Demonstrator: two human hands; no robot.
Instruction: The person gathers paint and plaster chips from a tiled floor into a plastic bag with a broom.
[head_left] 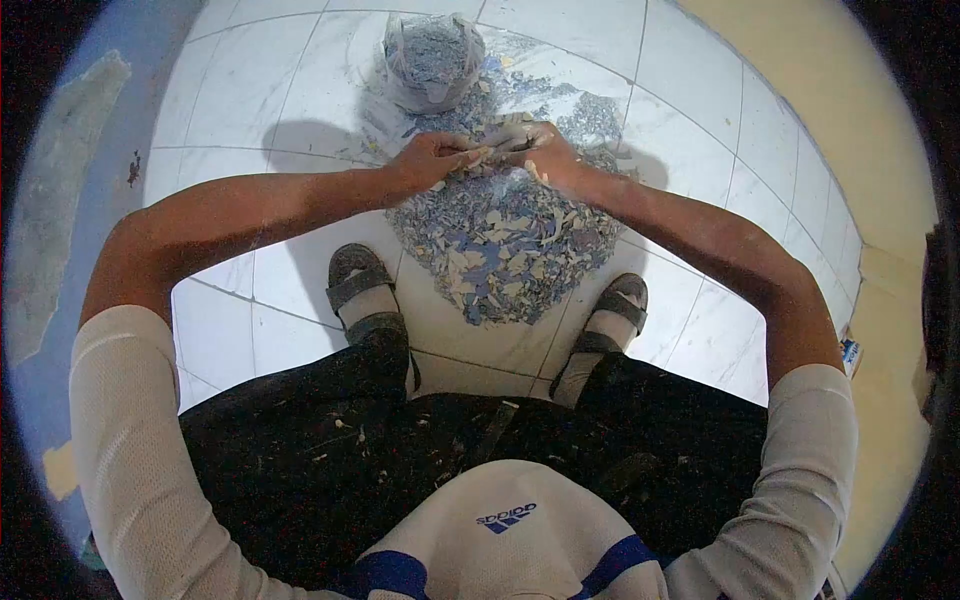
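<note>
Over a heap of broken paint flakes [500, 250], cream, blue and grey, my two hands come together at its far side. My left hand [437, 160] is closed, its fingertips pinched around pale paint flakes. Facing it, my right hand [545, 158] has curled, dust-whitened fingers with pale flakes showing at them; the inside of its grip is partly hidden. Just beyond the hands stands a clear plastic bag [430, 65], filled with grey and bluish flakes.
White tiles [330, 215] make up the floor, with dust and scattered chips around the bag. My sandalled feet [365, 290] flank the heap. A blue wall with a peeled patch [65, 200] rises at left, a cream wall [830, 100] at right.
</note>
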